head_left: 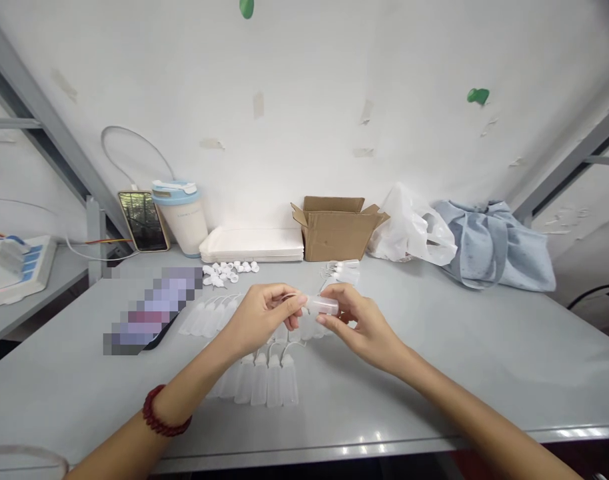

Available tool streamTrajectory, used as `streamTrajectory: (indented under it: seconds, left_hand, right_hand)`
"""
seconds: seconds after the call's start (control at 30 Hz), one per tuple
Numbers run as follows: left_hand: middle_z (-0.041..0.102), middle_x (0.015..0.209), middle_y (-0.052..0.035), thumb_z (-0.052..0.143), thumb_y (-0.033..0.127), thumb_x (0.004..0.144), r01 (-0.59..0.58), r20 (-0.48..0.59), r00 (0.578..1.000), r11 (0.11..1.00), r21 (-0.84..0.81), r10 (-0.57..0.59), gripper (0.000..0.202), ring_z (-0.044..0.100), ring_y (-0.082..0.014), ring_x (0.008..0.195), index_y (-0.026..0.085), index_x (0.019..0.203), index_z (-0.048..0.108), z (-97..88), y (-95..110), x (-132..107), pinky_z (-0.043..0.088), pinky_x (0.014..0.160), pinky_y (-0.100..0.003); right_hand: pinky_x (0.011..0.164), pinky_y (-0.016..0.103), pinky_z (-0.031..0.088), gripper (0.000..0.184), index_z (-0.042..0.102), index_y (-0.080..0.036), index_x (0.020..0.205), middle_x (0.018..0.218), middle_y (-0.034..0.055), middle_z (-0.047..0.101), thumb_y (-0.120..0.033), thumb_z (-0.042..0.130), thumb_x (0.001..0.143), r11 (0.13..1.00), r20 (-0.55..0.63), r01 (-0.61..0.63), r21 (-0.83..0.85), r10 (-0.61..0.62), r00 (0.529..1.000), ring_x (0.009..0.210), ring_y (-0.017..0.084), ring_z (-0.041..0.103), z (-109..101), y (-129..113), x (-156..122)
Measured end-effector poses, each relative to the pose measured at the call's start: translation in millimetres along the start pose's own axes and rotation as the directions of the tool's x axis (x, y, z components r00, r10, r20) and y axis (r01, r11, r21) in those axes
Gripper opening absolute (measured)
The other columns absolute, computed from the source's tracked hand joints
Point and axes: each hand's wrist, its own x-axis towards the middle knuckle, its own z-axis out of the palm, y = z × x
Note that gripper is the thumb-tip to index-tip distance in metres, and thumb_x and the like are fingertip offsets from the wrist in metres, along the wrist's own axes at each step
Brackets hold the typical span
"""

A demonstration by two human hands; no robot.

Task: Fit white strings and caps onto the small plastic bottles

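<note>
A small translucent plastic bottle (324, 305) lies sideways between my hands, above the table. My left hand (262, 312) pinches its white top end between thumb and fingers. Around the other end close the thumb and fingers of my right hand (364, 327). Below my wrists lies a front row of similar bottles (267, 381) with white tops and thin curved strands. More such bottles (212, 313) are lined up left of my left hand, and others are partly hidden under my hands. A small group of bottles (345, 268) lies beyond my right hand.
Small white caps (229, 272) are heaped behind my left hand. Along the wall stand a phone (144, 221), a lidded cup (182, 220), white flat boxes (252, 245), an open cardboard box (339, 233), a plastic bag (409, 227) and a blue cloth bag (494, 243). A pixelated device (157, 310) lies left.
</note>
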Motion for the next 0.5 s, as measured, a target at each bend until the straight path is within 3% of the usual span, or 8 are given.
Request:
streamTrajectory:
  seconds: [0.1,0.23,0.37,0.5]
  left_hand:
    - [0.063,0.064,-0.0015,0.056,0.038,0.082,0.004,0.018,1.0,0.999,-0.046,-0.003,0.026,0.06,-0.013,0.059,0.013,0.075,0.063,-0.5,-2.1,0.9,0.05,0.062,-0.026]
    - [0.064,0.065,-0.0021,0.059,0.036,0.081,-0.013,0.011,1.0,0.997,-0.076,0.014,0.024,0.061,-0.0136,0.059,0.013,0.077,0.064,0.8,-3.7,0.4,0.051,0.061,-0.026]
    - [0.064,0.064,-0.0028,0.06,0.033,0.08,-0.044,-0.019,0.999,0.997,-0.063,0.043,0.021,0.061,-0.0146,0.06,0.013,0.076,0.065,2.4,-2.2,-0.5,0.051,0.061,-0.027]
    - [0.064,0.063,-0.0029,0.059,0.032,0.08,-0.054,-0.025,0.998,0.998,-0.033,0.053,0.021,0.06,-0.0149,0.059,0.013,0.078,0.067,3.3,-0.3,-2.6,0.05,0.062,-0.028]
  right_hand:
    - [0.051,0.025,0.036,0.018,0.046,-0.02,0.102,0.059,-0.0054,0.042,-0.031,0.048,0.089,0.988,-0.016,0.076,-0.135,-0.079,0.997,0.051,0.011,0.041,-0.9,6.9,0.5]
    - [0.048,0.024,0.033,0.018,0.047,-0.019,0.1,0.053,-0.007,0.038,-0.034,0.047,0.09,0.986,-0.029,0.075,-0.149,-0.081,0.996,0.047,0.011,0.038,-2.0,8.0,0.3]
    - [0.047,0.024,0.031,0.021,0.05,-0.018,0.094,0.054,-0.0054,0.043,-0.038,0.048,0.089,1.0,-0.021,-0.017,-0.026,0.017,1.0,0.048,0.01,0.039,-2.8,1.6,-0.3]
    - [0.044,0.022,0.028,0.023,0.05,-0.018,0.087,0.06,-0.0032,0.051,-0.041,0.051,0.087,0.966,0.039,-0.129,0.223,0.124,0.992,0.047,0.008,0.039,-4.3,-2.8,1.1]
